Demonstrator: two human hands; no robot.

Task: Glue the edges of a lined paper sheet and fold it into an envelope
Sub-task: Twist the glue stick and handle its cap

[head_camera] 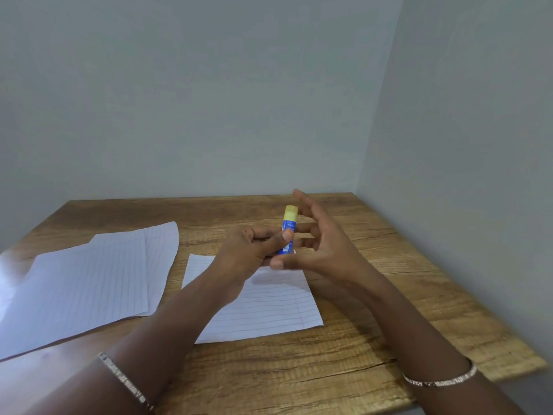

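**Glue stick upright in my left hand, above the lined sheet**

I see my left hand (254, 250) pinching the blue-bodied, yellow-capped glue stick (289, 229) upright, thumb pressed on its barrel. My right hand (317, 241) is spread, fingers splayed just beside the stick. Both hover over the white lined paper sheet (269, 307) on the wood-grain table (374, 310). More loose lined sheets (89, 280) lie to the left. A silver bangle (443, 381) circles each wrist.

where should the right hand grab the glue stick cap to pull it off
Pinch the yellow cap from its sides, coming in from the right. The glue stick stands nearly upright in the left hand, which grips the blue body, so the cap is exposed on top. The right hand is open beside it.
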